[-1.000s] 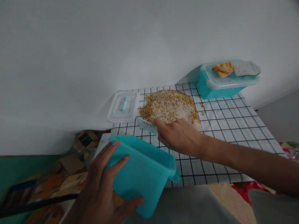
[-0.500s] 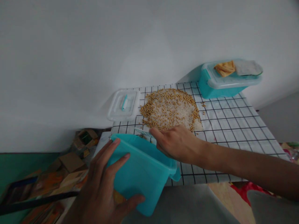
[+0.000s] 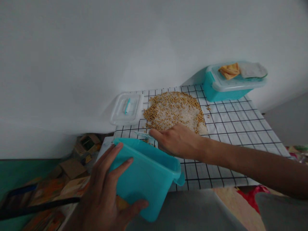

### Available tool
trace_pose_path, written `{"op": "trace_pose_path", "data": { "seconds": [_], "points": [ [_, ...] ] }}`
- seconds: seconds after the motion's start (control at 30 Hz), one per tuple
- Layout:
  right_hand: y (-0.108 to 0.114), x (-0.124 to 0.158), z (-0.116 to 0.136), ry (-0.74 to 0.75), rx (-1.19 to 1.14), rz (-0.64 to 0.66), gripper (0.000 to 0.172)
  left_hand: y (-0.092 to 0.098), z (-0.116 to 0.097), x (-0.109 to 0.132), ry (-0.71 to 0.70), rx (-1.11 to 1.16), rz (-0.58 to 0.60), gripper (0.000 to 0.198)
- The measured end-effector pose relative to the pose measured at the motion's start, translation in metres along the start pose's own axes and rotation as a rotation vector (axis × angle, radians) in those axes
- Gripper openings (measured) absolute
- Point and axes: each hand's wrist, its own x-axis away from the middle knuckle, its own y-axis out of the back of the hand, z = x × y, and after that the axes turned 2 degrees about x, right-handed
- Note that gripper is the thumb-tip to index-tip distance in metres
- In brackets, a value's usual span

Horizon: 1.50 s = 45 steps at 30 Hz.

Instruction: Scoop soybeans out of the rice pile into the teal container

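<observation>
Plainly, the pale wall (image 3: 96, 48) took up most of your view, and the table (image 3: 228, 128) with its grid-patterned cloth met it. On the table lay the pile (image 3: 174, 110), yellow beans mixed with white grains; take that as the centre of the clock, with twelve towards the wall.

Your teal bin (image 3: 144, 179) was at seven o'clock, tilted at the table's near edge, mouth towards the pile; you could not tell from this view what, if anything, lay inside. The lidded box (image 3: 227, 94) stood at two o'clock, and the clear lid (image 3: 120, 110) lay flat at nine.

Your left hand (image 3: 108, 186) gripped the bin with its fingers fanned over the outer wall. Your right hand (image 3: 176, 141), at six, was curled round the hidden handle of the pale tool (image 3: 143, 134), whose thin blade pointed to nine just beyond the bin's rim. Its height above the cloth was unclear.

Judging by this, you were mid-stroke between pile and bin. The next move seemed to call for a level blade, a firm left grip and the rim close by.

Smallest were the yellow cloth (image 3: 229, 71) and pale cloth (image 3: 253, 70) on the box, then loose beans (image 3: 208, 108) at three.
</observation>
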Motion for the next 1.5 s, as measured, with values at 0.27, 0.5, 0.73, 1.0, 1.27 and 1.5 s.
{"op": "trace_pose_path", "data": {
  "seconds": [0.27,0.5,0.73,1.0,1.27,1.5],
  "points": [
    [0.001,-0.002,-0.015,-0.121,-0.150,0.057,0.031,0.001,0.001,0.002,0.003,-0.004,0.001,0.086],
    [-0.008,0.001,-0.031,-0.219,-0.403,0.042,0.032,0.000,0.002,0.002,0.014,-0.006,0.007,0.086],
    [-0.015,0.001,-0.039,-0.279,-0.561,0.030,0.034,-0.001,0.003,0.004,0.023,0.000,0.009,0.086],
    [0.003,0.000,-0.014,-0.191,-0.379,0.000,0.029,0.000,0.002,-0.001,-0.027,-0.005,-0.003,0.086],
    [0.027,0.012,0.003,-0.213,-0.173,-0.056,0.030,0.003,0.001,-0.001,-0.023,-0.011,-0.011,0.085],
    [0.050,0.045,-0.037,-0.365,-0.225,-0.096,0.034,-0.001,0.002,0.001,0.011,0.009,-0.005,0.085]
  ]
}}
